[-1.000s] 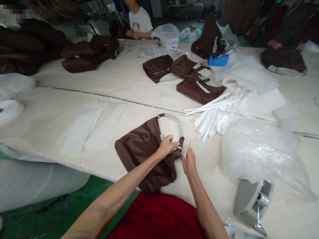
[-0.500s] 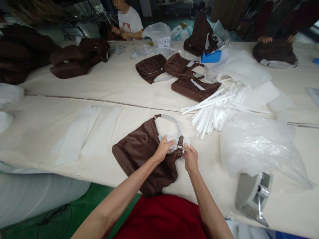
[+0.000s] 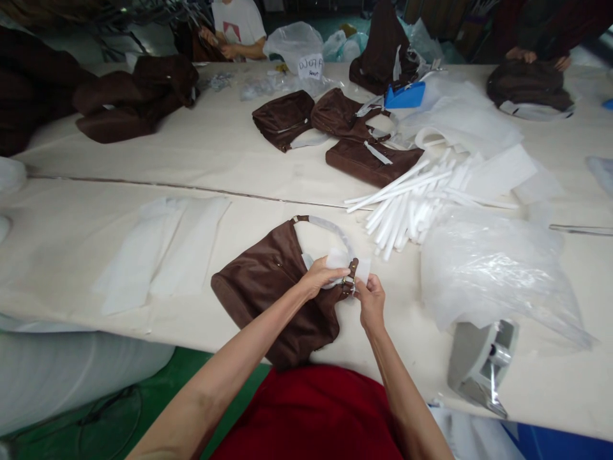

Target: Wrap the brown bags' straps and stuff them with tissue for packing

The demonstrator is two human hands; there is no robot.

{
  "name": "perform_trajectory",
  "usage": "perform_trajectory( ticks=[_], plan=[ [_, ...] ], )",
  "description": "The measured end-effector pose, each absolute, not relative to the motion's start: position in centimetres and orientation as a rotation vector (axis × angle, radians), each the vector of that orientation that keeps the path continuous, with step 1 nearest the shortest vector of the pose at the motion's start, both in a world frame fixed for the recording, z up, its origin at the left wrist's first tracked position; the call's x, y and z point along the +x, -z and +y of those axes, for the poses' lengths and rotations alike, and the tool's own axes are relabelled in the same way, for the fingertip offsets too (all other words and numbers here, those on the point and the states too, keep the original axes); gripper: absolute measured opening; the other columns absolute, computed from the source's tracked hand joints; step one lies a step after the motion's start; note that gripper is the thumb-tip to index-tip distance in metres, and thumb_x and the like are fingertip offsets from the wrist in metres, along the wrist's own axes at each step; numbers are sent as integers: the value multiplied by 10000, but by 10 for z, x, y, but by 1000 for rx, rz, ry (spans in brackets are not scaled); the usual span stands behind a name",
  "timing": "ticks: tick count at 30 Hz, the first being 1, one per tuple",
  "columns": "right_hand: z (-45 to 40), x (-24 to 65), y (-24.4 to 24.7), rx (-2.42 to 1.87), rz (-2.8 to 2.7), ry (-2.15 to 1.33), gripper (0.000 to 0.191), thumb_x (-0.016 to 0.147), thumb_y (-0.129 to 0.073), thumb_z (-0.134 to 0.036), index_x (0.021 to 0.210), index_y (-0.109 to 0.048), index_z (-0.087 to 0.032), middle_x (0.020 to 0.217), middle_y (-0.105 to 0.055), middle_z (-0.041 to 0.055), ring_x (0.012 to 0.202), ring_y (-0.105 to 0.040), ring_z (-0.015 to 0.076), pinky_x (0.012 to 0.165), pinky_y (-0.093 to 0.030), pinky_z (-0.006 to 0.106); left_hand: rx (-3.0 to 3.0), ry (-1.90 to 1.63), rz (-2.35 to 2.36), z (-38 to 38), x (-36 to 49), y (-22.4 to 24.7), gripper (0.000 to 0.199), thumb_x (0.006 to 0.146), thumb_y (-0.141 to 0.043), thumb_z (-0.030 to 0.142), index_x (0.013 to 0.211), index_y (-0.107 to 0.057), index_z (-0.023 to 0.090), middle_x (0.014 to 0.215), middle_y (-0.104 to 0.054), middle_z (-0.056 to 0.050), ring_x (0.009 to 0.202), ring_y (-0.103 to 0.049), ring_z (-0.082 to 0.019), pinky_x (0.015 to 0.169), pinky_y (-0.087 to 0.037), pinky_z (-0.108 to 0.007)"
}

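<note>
A brown leather handbag (image 3: pixel 272 275) lies on the pale table in front of me, its strap (image 3: pixel 330 225) wrapped in whitish material and arched away from me. At its right end is a buckle (image 3: pixel 348 281) on a short leather tab, with a small white foam sheet (image 3: pixel 339 257) tucked behind it. My left hand (image 3: pixel 322 278) pinches the sheet and the tab from the left, thumb pointing right. My right hand (image 3: pixel 371 299) is closed at the right edge of the same sheet, beside the buckle. Its fingertips partly hide what they grip.
Several white foam rods (image 3: pixel 407 211) lie beyond my right hand, near a clear plastic bag (image 3: pixel 502 275) and a grey tape dispenser (image 3: pixel 481 364). Thin white sheets (image 3: pixel 163 249) lie left. More brown handbags (image 3: pixel 368 160) are farther back. Two people work across the table.
My left hand has slid right along the sheet, its thumb now over the tab by the buckle. My right hand stays at the sheet's edge. The camera view has shifted slightly.
</note>
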State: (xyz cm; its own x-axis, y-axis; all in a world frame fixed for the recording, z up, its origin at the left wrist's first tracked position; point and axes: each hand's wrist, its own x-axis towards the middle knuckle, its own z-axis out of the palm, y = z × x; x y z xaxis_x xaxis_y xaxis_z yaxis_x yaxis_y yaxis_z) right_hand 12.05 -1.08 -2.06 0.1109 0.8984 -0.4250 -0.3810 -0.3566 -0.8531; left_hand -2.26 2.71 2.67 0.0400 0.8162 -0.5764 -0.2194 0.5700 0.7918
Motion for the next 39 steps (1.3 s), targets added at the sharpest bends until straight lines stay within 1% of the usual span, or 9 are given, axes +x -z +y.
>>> perform_trajectory(
  ticks=[8, 11, 14, 18, 22, 26, 30, 35, 39],
  plan=[
    [-18, 130, 28, -1185, -480, -1495, 225, 655, -775, -314, 721, -588, -209, 692, -615, -51, 661, -536, 130, 644, -446, 262, 785, -950, 1359, 29, -12, -12, 331, 513, -810, 209, 799, -658, 137, 673, -634, 20, 620, -568, -122, 605, -453, -239],
    [-13, 138, 32, -1017, -301, -1687, 221, 720, -703, -410, 690, -602, -216, 727, -661, -6, 712, -591, 176, 664, -485, 317, 808, -999, 1330, 28, -10, -10, 345, 545, -798, 221, 853, -665, 137, 730, -656, 6, 660, -581, -125, 634, -466, -239],
    [-6, 138, 33, -962, -186, -1798, 255, 779, -653, -464, 806, -673, -212, 875, -726, 46, 822, -643, 214, 697, -513, 352, 824, -1010, 1291, 28, -11, -13, 347, 563, -800, 226, 869, -662, 139, 742, -656, 7, 668, -578, -120, 656, -470, -239],
    [-1, 123, 30, -931, -269, -1801, 361, 761, -719, -483, 997, -679, -212, 1079, -723, 69, 948, -658, 228, 791, -527, 374, 823, -1017, 1282, 26, -13, -15, 334, 572, -796, 239, 856, -653, 141, 724, -639, 17, 652, -558, -114, 652, -462, -236],
    [-2, 108, 26, -960, -325, -1778, 383, 725, -771, -491, 961, -658, -211, 993, -723, 48, 902, -654, 199, 812, -525, 355, 861, -1007, 1323, 24, -13, -11, 297, 587, -774, 251, 841, -658, 148, 707, -615, 26, 644, -532, -117, 632, -443, -237],
    [-4, 96, 25, -1056, -301, -1734, 360, 701, -785, -485, 854, -617, -206, 843, -688, 11, 774, -621, 166, 718, -511, 307, 930, -1004, 1454, 22, -7, -7, 232, 599, -719, 223, 817, -673, 159, 708, -614, 25, 648, -513, -127, 613, -427, -233],
    [-3, 91, 25, -1177, -339, -1576, 398, 687, -781, -498, 713, -510, -207, 626, -541, -61, 587, -491, 102, 583, -433, 242, 951, -951, 1490, 24, -13, -15, 223, 591, -704, 223, 807, -695, 167, 693, -621, 17, 644, -522, -133, 607, -423, -229],
    [-1, 91, 24, -1222, -411, -1487, 432, 703, -742, -539, 700, -455, -216, 584, -436, -80, 542, -399, 86, 524, -362, 224, 514, -802, 1194, 37, -37, -21, 348, 644, -685, 489, 731, -678, 152, 612, -611, -37, 632, -603, -186, 616, -475, -284],
    [-3, 88, 21, -1216, -446, -1476, 446, 719, -730, -544, 682, -428, -218, 577, -383, -84, 533, -347, 80, 503, -324, 216, 484, -938, 1257, 34, -30, -10, 359, 593, -764, 445, 774, -683, 146, 616, -613, -20, 573, -550, -144, 561, -423, -250]
  ],
)
